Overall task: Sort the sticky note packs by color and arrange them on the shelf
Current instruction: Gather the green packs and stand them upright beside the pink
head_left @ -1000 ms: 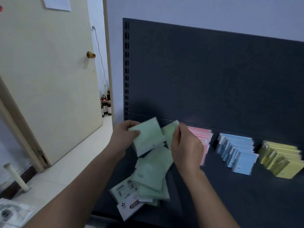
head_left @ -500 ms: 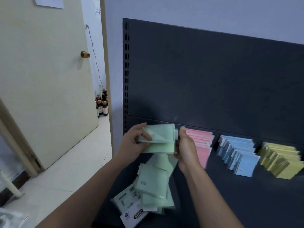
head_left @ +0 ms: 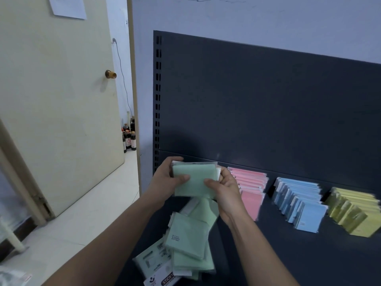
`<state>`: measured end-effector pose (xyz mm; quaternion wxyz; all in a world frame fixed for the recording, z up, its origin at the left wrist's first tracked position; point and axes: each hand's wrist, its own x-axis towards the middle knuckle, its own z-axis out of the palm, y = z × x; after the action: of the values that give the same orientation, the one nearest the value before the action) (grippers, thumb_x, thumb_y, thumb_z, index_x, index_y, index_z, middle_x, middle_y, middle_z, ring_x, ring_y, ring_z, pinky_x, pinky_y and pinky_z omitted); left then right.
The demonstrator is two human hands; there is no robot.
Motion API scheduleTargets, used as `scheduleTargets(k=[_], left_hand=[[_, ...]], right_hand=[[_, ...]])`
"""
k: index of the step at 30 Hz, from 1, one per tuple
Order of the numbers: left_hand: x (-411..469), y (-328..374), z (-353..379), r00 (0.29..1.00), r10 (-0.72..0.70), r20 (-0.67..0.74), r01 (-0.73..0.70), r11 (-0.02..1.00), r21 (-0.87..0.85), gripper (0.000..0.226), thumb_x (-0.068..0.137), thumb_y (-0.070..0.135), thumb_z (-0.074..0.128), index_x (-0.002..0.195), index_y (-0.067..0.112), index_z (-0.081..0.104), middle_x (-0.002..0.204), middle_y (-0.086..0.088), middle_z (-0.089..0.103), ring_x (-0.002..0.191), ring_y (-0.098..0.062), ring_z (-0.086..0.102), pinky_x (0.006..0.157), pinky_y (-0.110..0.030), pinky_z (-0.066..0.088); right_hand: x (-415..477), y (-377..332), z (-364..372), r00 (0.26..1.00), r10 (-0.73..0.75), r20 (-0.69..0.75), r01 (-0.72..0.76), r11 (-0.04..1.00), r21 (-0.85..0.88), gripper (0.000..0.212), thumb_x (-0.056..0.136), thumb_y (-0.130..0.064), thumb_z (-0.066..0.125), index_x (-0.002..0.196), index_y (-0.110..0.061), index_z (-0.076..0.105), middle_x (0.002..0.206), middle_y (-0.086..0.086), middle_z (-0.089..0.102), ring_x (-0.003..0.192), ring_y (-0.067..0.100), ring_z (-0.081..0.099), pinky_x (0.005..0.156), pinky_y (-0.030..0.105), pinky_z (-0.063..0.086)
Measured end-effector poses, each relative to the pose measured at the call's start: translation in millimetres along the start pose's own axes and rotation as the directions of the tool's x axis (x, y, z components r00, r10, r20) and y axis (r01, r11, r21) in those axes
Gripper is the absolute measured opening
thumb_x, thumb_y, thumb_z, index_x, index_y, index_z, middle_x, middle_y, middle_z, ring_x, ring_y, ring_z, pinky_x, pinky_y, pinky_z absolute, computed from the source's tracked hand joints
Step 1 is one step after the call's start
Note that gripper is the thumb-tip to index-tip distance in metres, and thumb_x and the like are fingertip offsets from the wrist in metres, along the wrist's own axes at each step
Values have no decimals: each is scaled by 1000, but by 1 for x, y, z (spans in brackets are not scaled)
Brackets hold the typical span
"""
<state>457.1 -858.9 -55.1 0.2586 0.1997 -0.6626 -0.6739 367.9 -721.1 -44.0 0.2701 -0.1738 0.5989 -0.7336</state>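
Observation:
Both hands hold a small stack of green sticky note packs [head_left: 194,178] above the left end of the dark shelf [head_left: 268,254]. My left hand [head_left: 165,180] grips its left edge, thumb on top. My right hand [head_left: 223,188] grips its right edge. Below them a loose heap of green packs [head_left: 189,242] lies on the shelf, some face down with white labels showing. To the right stand neat rows of pink packs [head_left: 250,188], blue packs [head_left: 299,201] and yellow packs [head_left: 354,209].
The shelf's dark back panel [head_left: 268,104] rises behind the rows. A cream door [head_left: 57,104] stands open at left over a pale tiled floor [head_left: 82,213]. Several dark bottles [head_left: 128,137] stand on the floor past the doorway.
The two green packs held apart a second ago have been brought together into one squared stack, now lying flatter between both hands. The view has tilted slightly.

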Motion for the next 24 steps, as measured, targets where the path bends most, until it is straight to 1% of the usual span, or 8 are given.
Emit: scheduleTargets(k=[5,8,10,12,15,17,20,24], left_hand=[[2,-1,3,998,48,38,-47,999,-22,42,82,-1,69,112,23,53,105,-6,58,90,-17,60,66,-23,53],[5,-3,4,999,-35,-25,39,979,201,61,79,11,75,130,16,42,107,-2,60,98,-18,60,73,-24,52],[3,-2,5,988,-154,23,124,867,482,59,79,28,76,126,15,45,100,3,59,89,-10,58,67,-19,45],[-2,-1,9,935,-320,155,125,705,698,48,77,44,74,111,18,55,97,5,60,83,-7,57,67,-19,46],[-5,-9,16,877,-433,211,70,547,834,52,70,47,77,108,17,60,101,3,63,92,-12,60,77,-25,48],[-4,-11,16,899,-402,172,118,602,790,35,72,34,79,96,14,64,89,2,64,82,-13,61,73,-27,49],[-2,-7,13,899,-411,150,249,762,598,11,78,14,74,83,9,65,78,-4,65,68,-15,62,67,-29,52],[-7,3,13,891,-453,30,433,868,243,5,87,0,56,93,1,56,80,-14,58,62,-22,57,43,-24,49]], right_hand=[[2,5,-2,1000,2,6,-2,993,-114,23,84,-2,70,103,-12,62,100,15,72,90,31,69,84,48,56],[3,7,-5,991,-98,-95,74,971,-226,14,86,-11,70,94,-19,63,94,10,73,89,30,70,84,50,56],[3,6,-7,973,-170,-156,116,945,-307,11,86,-16,69,90,-21,60,92,9,71,86,27,69,82,49,56],[2,5,-8,958,-217,-187,143,928,-344,10,87,-16,67,87,-20,58,90,9,69,81,24,67,80,47,56],[-2,6,-9,950,-247,-192,159,910,-382,10,88,-17,66,86,-21,58,86,5,68,80,23,66,78,44,56],[-4,8,-11,948,-251,-194,161,908,-386,9,89,-16,65,87,-21,58,84,2,68,78,20,66,78,42,57],[-7,11,-16,941,-246,-232,146,914,-379,11,90,-16,64,101,-18,61,85,-1,67,79,17,66,80,39,56],[-8,11,-18,918,-291,-268,175,905,-387,30,92,-16,62,121,-19,57,93,-9,66,87,8,64,81,26,51]])
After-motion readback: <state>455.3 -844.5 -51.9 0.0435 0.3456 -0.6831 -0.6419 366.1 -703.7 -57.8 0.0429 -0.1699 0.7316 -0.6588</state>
